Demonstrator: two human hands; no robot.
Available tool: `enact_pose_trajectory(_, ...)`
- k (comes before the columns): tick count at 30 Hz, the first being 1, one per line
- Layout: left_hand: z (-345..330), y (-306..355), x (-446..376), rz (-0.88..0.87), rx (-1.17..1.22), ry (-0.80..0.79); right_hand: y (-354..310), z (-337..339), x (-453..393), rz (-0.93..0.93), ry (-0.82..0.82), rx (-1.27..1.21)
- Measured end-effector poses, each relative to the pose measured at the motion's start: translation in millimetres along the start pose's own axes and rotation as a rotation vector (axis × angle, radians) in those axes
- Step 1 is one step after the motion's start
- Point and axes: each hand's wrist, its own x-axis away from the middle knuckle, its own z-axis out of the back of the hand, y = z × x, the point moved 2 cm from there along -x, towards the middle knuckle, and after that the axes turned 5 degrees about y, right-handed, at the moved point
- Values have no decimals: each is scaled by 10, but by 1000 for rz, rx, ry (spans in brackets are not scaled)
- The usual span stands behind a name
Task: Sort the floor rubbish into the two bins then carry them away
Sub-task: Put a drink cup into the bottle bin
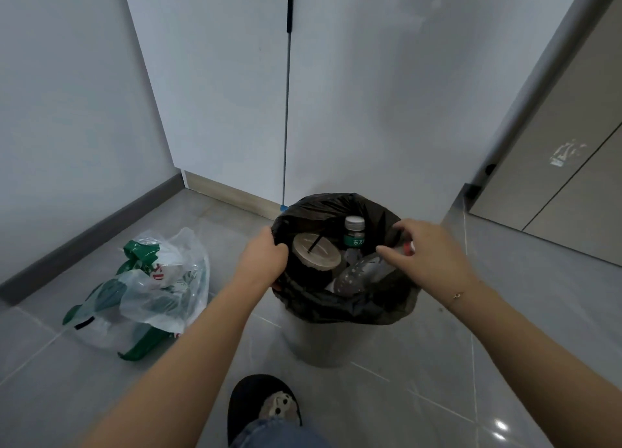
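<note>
Left hand (261, 257) gripping black bin liner (346, 304), bottles inside

Bare forearms, thin bracelet (457, 295), blue jeans (279, 434), black slipper (249, 404)

Left hand (261, 261) clenched with curled fingers, right hand (430, 256) spread, fingers loosely bent, both arms outstretched

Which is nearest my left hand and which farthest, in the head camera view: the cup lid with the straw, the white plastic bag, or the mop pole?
From the left hand:
1. Cup lid, just right of it, inside the bin.
2. White plastic bag, on the floor to the left.
3. Mop pole, against the wall behind the bin.
</note>
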Motion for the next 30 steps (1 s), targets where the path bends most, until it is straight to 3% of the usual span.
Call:
enact_pose_trajectory(3, 51, -12, -24, 7, -3, -9, -89, -108, -59, 125, 131, -52)
enact_pose_trajectory(10, 62, -35, -79, -33, -72, 2, -472, 131, -559, 343, 28, 7)
enact_pose_trajectory(14, 40, -44, -78, -22, -63, 9, -564, -158, -629, 364, -76, 75)
enact_pose_trajectory(22, 8, -84, 175, 253, 336, -168, -312, -192, -603, 305, 26, 177)
enact_pose_trajectory(24, -37, -139, 297, 250, 421, -186, -242, -125, -501, 219, 85, 124)
enact_pose_trajectory(26, -100, -194, 363, 287, 554, -193, -60, -93, -351, 17, 181, -15)
enact_pose_trajectory(30, -167, -116, 343, 289, 637, -140, 189, -359, -24, -372, 90, -655)
